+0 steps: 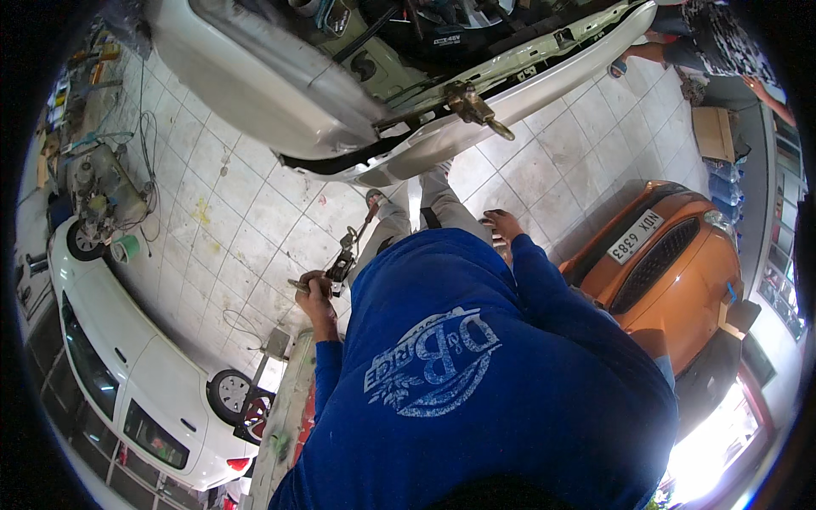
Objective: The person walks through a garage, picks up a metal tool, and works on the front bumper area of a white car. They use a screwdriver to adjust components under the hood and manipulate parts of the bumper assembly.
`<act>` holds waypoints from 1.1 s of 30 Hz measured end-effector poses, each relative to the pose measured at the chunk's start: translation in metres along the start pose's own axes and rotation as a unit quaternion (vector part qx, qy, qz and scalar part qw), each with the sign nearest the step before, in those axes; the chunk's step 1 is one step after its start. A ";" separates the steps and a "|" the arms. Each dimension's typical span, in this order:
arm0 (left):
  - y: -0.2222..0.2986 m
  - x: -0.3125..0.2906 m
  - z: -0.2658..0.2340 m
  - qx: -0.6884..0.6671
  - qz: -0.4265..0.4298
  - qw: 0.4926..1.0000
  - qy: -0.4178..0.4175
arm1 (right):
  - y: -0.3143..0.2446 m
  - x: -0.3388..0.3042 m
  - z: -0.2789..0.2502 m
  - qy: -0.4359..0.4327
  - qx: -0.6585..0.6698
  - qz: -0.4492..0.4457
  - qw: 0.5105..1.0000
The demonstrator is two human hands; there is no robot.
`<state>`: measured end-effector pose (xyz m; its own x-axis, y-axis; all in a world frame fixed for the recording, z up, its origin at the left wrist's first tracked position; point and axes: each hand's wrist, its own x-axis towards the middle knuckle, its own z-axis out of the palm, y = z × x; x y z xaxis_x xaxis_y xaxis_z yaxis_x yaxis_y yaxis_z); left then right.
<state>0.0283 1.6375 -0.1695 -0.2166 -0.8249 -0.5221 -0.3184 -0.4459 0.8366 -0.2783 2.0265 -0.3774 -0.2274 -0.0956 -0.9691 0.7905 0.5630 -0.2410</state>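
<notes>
At my left side, my left hand [318,304] is closed round a dark metal tool [343,260] with a brass-coloured end sticking out past the fingers. Its exact kind I cannot make out. My right hand [504,224] hangs beside my right hip, fingers apart, with nothing seen in it. In front of me is a car's pale bumper [544,92], below an exposed engine bay. A brass-coloured metal clamp-like piece [470,107] is fixed at the bumper's upper edge, its rounded end pointing toward me.
A white car [140,365] stands at left, an orange car [671,255] at right. Far left, a compressor-like machine [110,187] has hoses on the tiled floor [200,170]. Another person [722,42] is at the far right, near a cardboard box [712,134]. A worn bench [285,399] is at my left.
</notes>
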 end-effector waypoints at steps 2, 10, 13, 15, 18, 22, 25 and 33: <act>-0.010 0.015 -0.022 -0.015 0.010 1.000 0.004 | 0.013 -0.011 0.028 -0.001 0.008 -0.014 1.000; -0.015 0.065 -0.032 -0.034 0.017 0.999 -0.003 | 0.104 0.000 0.023 0.074 -0.438 -0.327 0.834; 0.010 0.066 -0.063 -0.015 0.047 0.998 0.046 | 0.075 -0.049 0.076 0.006 -0.341 -0.129 0.931; 0.002 0.072 -0.043 -0.054 0.046 0.997 0.029 | 0.080 -0.037 0.033 0.040 -0.166 -0.082 0.982; 0.012 0.067 -0.048 -0.050 0.056 0.995 0.060 | 0.050 -0.054 0.040 0.036 -0.070 -0.001 0.997; 0.015 0.062 -0.032 -0.081 0.059 0.991 0.093 | 0.002 -0.065 0.013 0.016 -0.084 0.013 0.996; 0.018 0.048 -0.025 -0.118 0.066 0.984 0.120 | -0.037 -0.064 -0.003 0.005 -0.115 0.003 0.993; 0.036 -0.004 -0.004 -0.189 0.123 0.955 0.192 | -0.121 -0.036 -0.030 -0.051 -0.232 -0.015 0.971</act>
<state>0.0212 1.6237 -0.1371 0.1359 -0.9550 -0.2636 0.0693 -0.2562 0.9641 -0.3831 1.9867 -0.3118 -0.1698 -0.1852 -0.9679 0.4372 0.8661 -0.2424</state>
